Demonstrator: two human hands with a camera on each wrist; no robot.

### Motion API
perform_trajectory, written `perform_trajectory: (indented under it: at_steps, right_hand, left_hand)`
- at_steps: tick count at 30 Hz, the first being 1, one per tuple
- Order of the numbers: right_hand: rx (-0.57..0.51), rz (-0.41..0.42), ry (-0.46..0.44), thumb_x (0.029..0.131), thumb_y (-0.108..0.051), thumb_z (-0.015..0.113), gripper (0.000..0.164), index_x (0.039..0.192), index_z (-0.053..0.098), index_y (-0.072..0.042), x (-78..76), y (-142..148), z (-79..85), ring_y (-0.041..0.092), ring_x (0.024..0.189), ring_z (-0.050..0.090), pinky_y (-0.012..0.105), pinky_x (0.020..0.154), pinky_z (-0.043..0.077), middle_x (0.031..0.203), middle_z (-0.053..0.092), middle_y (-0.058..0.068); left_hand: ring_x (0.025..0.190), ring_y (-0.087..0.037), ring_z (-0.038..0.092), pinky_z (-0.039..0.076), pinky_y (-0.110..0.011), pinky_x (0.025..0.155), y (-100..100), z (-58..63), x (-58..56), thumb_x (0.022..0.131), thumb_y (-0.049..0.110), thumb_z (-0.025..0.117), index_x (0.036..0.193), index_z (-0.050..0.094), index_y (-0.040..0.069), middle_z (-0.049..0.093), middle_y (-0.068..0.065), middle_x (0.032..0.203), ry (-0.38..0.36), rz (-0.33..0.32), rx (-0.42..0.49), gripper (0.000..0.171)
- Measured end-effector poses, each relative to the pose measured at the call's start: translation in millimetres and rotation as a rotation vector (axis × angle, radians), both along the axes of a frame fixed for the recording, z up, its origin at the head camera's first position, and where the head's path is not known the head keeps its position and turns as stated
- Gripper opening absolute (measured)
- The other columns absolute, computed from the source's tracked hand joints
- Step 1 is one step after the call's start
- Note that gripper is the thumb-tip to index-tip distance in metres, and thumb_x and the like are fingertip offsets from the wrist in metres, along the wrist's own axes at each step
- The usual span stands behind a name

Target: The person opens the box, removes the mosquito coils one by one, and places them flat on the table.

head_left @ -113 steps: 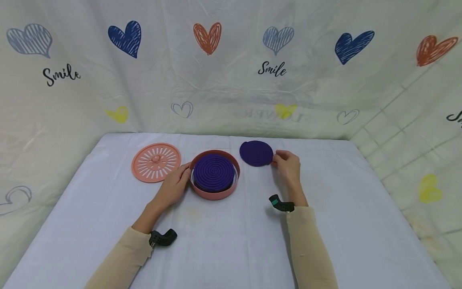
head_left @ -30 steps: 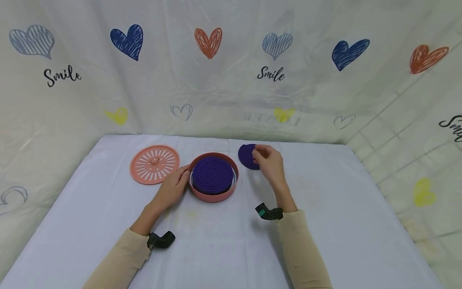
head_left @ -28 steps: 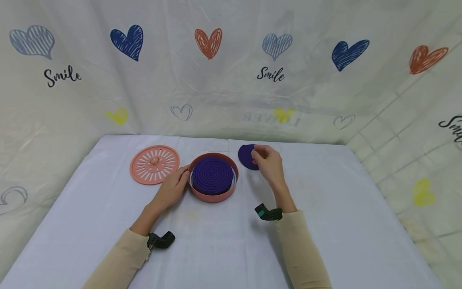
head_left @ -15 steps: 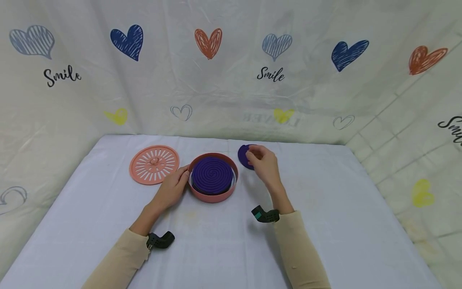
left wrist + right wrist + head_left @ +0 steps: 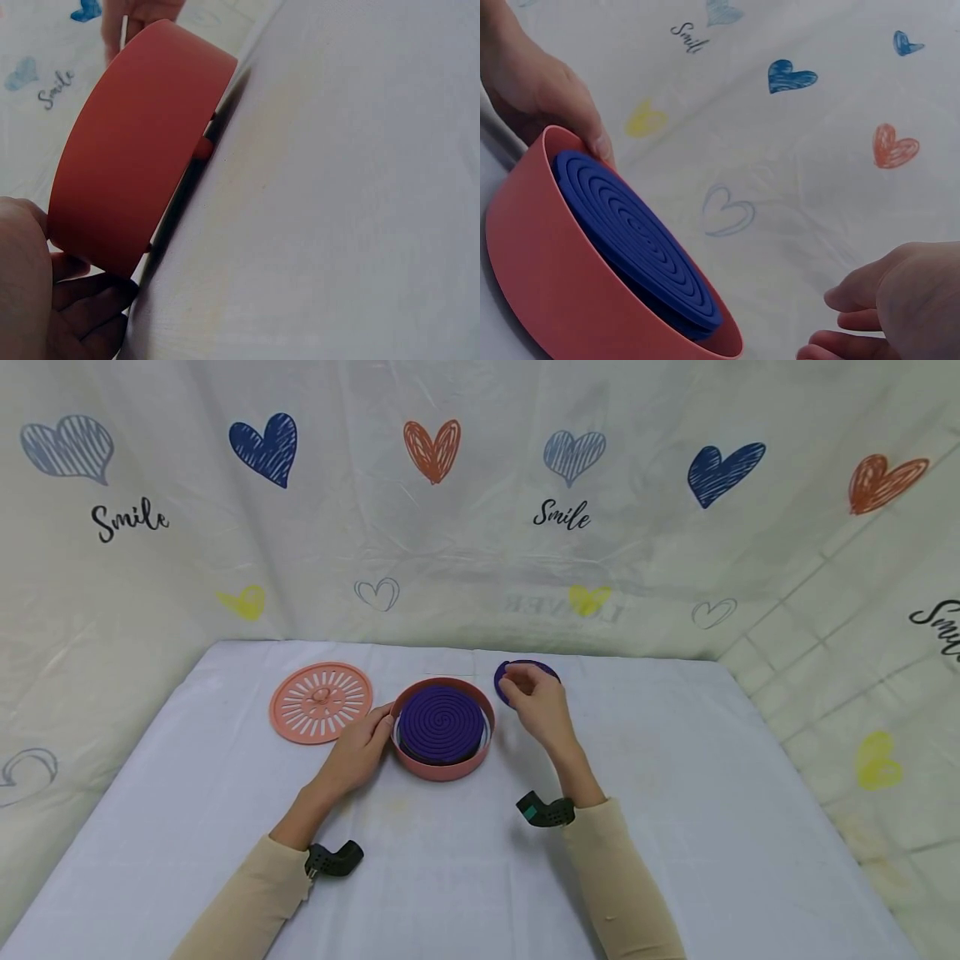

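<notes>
My left hand [image 5: 362, 750] grips the left side of a round coral-pink mosquito coil box [image 5: 444, 772], thumb at the rim and fingers along the wall. The left wrist view shows its outer wall from low down. Inside lies a purple spiral mosquito coil [image 5: 442, 723], with a darker layer beneath it. My right hand [image 5: 546, 714] hovers to the right of the box, fingers loosely bent. In the right wrist view nothing shows between thumb and fingers. Behind that hand lies another purple coil [image 5: 551, 668], mostly hidden by it in the head view.
A coral-pink slotted lid [image 5: 288, 714] with a small knob lies flat left of the box, close to my left hand. The white-covered table [image 5: 442, 877] meets a pale curtain [image 5: 480, 543] printed with hearts at its far edge.
My right hand has left the right edge of the far coil and drifted left across it toward the box. My left hand has kept its grip on the box.
</notes>
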State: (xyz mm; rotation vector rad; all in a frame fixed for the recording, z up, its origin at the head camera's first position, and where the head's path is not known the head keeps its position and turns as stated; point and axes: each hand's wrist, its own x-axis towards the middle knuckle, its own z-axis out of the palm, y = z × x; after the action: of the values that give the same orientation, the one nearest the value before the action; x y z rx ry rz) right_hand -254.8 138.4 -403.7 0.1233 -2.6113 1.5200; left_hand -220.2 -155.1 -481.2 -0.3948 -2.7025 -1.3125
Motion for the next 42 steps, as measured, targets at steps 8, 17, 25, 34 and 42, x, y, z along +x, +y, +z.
perform_trajectory:
  at_steps: [8, 17, 25, 34, 42]
  right_hand:
    - [0.067, 0.026, 0.023, 0.097, -0.024, 0.066, 0.035, 0.126, 0.066, -0.005, 2.8, -5, -3.0, 0.025, 0.099, 0.068, 0.037, 0.084, 0.061, 0.114, 0.072, 0.012]
    - [0.096, 0.065, 0.043, 0.095, -0.025, 0.066, 0.036, 0.126, 0.067, -0.006, 4.8, -10, -6.4, 0.024, 0.099, 0.067, 0.036, 0.083, 0.057, 0.114, 0.072, 0.011]
    - [0.116, 0.092, 0.053, 0.096, -0.023, 0.066, 0.036, 0.127, 0.065, -0.002, 4.6, -14, -10.2, 0.025, 0.096, 0.067, 0.036, 0.082, 0.056, 0.112, 0.072, 0.012]
    - [0.176, 0.11, 0.051, 0.095, -0.023, 0.067, 0.037, 0.126, 0.066, -0.002, 5.8, -19, -11.6, 0.025, 0.094, 0.065, 0.033, 0.077, 0.053, 0.112, 0.073, 0.012]
    - [0.206, 0.134, 0.066, 0.094, -0.021, 0.068, 0.035, 0.125, 0.067, -0.004, 7.6, -21, -12.6, 0.022, 0.084, 0.062, 0.025, 0.066, 0.047, 0.111, 0.074, 0.012]
  left_hand:
    - [0.139, -0.029, 0.05, 0.042, -0.051, 0.115, 0, 1.2, 0.7, 0.109, 0.037, 0.038, 0.148, 0.05, 0.009, 0.057, -0.011, 0.146, -0.009, 0.005, -0.003, 0.049]
    - [0.14, -0.028, 0.05, 0.04, -0.051, 0.116, 1, 2.3, 1.1, 0.109, 0.035, 0.038, 0.149, 0.049, 0.011, 0.057, -0.01, 0.147, -0.017, 0.014, -0.011, 0.048]
    - [0.141, -0.026, 0.049, 0.04, -0.05, 0.116, 0, 2.3, 0.7, 0.109, 0.037, 0.038, 0.149, 0.049, 0.012, 0.056, -0.008, 0.147, -0.019, 0.009, -0.009, 0.048]
    - [0.142, -0.025, 0.048, 0.039, -0.049, 0.117, 0, 2.0, 0.6, 0.109, 0.037, 0.037, 0.149, 0.048, 0.012, 0.055, -0.008, 0.148, -0.038, 0.01, -0.012, 0.049]
    - [0.141, -0.025, 0.048, 0.04, -0.049, 0.117, -1, 1.8, 0.5, 0.109, 0.038, 0.037, 0.149, 0.048, 0.012, 0.055, -0.008, 0.148, -0.028, 0.005, -0.01, 0.05]
